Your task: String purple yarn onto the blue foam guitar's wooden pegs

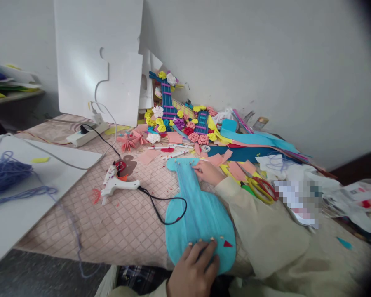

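A flat light-blue guitar shape (200, 210) lies at the table's front edge, its neck pointing away from me. Small pale pegs stand at the head and across the lower body, and thin purplish yarn lines seem to run along the neck. My right hand (208, 171) is at the right side of the head, thumb and forefinger drawn together beside a peg; whatever is between them is too small to make out. Near the lower pegs, my left hand (194, 266) rests on the body with fingers bent and slightly apart. A red paper scrap (228, 244) lies beside it.
A white glue gun (120, 185) lies left, its black cord looping over the guitar's edge. Purple yarn (8, 173) is on a white board (49, 181). Scissors (262, 189) lie right of my right hand. Behind stand a power strip (88, 135) and flower-decorated paper guitars (167, 99).
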`<action>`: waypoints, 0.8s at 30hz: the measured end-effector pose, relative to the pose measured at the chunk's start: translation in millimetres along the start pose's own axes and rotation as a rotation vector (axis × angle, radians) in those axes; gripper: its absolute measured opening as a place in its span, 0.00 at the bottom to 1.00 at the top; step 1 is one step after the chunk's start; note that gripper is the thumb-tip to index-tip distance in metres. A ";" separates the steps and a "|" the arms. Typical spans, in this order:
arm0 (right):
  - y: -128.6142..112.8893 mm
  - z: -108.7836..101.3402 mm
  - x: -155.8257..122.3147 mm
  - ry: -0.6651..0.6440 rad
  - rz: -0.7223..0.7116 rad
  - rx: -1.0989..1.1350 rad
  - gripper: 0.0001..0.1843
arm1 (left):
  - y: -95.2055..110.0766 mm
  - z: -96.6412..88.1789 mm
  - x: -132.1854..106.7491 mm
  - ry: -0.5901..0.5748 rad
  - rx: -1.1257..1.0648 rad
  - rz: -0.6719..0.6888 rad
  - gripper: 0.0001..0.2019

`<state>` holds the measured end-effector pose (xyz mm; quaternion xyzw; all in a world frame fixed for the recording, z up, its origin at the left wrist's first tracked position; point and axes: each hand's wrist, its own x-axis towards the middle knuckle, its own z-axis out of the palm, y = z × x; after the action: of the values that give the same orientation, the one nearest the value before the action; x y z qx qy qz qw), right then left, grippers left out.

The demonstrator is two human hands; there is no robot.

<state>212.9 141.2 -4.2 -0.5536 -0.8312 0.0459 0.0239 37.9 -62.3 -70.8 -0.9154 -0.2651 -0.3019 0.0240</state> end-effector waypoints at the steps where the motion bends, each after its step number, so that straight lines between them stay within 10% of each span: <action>1: -2.6 0.1 -3.3 -0.008 0.007 0.001 0.11 | 0.3 0.5 -0.3 -0.006 0.000 -0.002 0.11; 24: -74.4 -4.8 -157.0 0.048 0.273 0.034 0.22 | 4.3 -31.7 14.4 -0.431 -0.293 -0.149 0.20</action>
<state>205.5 -31.9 9.9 -0.6620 -0.7464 0.0497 0.0467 32.7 -65.7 -36.3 -0.9302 -0.2844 -0.1360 -0.1881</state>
